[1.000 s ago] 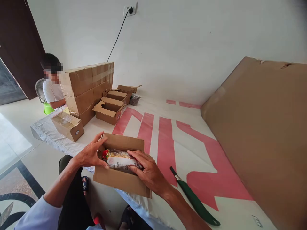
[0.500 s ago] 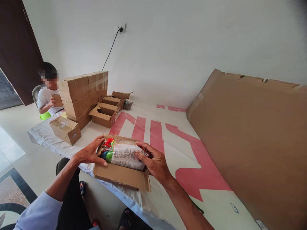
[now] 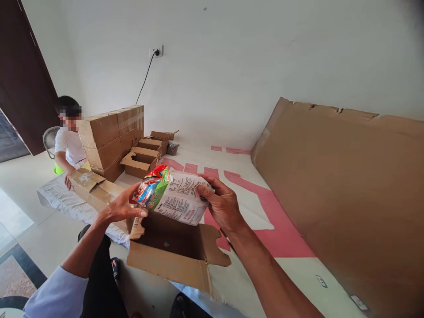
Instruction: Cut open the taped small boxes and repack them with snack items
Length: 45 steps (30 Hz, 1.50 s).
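- Packet [image 3: 183, 196]: up over the mouth of the open box [image 3: 172, 266], tilted, its left end higher in view; white printed side toward the camera, red, blue and green on the left end
- Right hand [image 3: 222, 203]: closed on the packet's right end, thumb pressed on the printed face, fingers going behind the upper edge, tips hidden
- Right forearm: bare, runs up from the lower right, wrist just past the open box's right flap
- Left hand [image 3: 123, 206]: at the packet's left end, thumb stretched out to the right under the packet's corner by the box's left flap, fingers curled up toward the far side, wide gap between thumb and fingers; cannot tell if it grips the packet or only steadies it
- Left forearm: angles up from the lower left, pale sleeve [image 3: 58, 291] pushed back near the elbow
- Open box: flaps spread, dark inside, near edge of the cloth-covered counter [image 3: 228, 289]
- Behind left hand: taped box [image 3: 84, 180], co-worker's hand [image 3: 68, 182] at its far end, contact unclear
- Farther back: stacked boxes [image 3: 106, 137], open cartons [image 3: 139, 169] beside them
- Right side: big cardboard panel [image 3: 341, 181], leaning
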Each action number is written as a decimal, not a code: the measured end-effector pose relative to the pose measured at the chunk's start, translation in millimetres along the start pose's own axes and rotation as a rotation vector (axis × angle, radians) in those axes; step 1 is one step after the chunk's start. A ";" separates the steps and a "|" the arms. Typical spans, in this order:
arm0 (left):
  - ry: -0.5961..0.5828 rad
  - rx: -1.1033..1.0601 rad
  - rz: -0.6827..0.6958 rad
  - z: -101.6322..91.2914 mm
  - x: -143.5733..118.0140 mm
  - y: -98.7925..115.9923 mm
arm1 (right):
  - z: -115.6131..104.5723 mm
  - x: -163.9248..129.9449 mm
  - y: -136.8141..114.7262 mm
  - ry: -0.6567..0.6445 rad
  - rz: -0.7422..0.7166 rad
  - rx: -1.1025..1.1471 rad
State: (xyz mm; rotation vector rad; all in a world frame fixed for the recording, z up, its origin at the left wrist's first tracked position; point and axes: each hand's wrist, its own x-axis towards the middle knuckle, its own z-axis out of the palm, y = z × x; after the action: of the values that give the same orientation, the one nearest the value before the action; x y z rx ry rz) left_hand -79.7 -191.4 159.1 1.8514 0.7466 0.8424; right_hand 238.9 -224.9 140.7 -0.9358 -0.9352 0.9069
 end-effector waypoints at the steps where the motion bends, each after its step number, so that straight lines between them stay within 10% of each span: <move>1: 0.010 -0.061 -0.006 4.9 2.8 4.3 | 2.3 2.5 -3.0 -0.014 -0.022 -0.017; 8: 0.310 -0.193 -0.097 25.5 15.7 9.5 | 6.8 9.9 -6.7 -0.042 -0.095 -0.132; 14: 0.562 0.341 0.283 36.1 18.4 16.5 | 5.4 -6.3 0.3 -0.016 0.180 -0.118; 18: 0.359 0.678 0.433 51.6 12.7 11.2 | 23.3 -22.2 -3.9 -0.342 0.299 0.114; 23: 0.122 0.657 0.575 62.1 1.0 5.4 | 33.8 -22.0 -7.3 -0.219 0.158 0.228; 28: 0.348 0.039 0.085 53.6 10.4 6.0 | 34.1 -18.9 -7.3 -0.205 0.040 0.190; 31: 0.151 -0.296 -0.102 49.5 27.6 2.9 | 36.7 -18.6 -7.4 -0.239 0.005 0.128; 45: 0.064 -0.471 -0.036 47.5 49.7 1.0 | 20.9 -2.3 3.9 -0.262 0.025 0.053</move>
State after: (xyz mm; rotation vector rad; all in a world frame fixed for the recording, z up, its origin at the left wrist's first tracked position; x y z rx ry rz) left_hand -12.7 -176.7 156.2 1.3942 0.5596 0.9632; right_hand 218.1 -220.7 142.7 -0.7967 -1.1178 1.0890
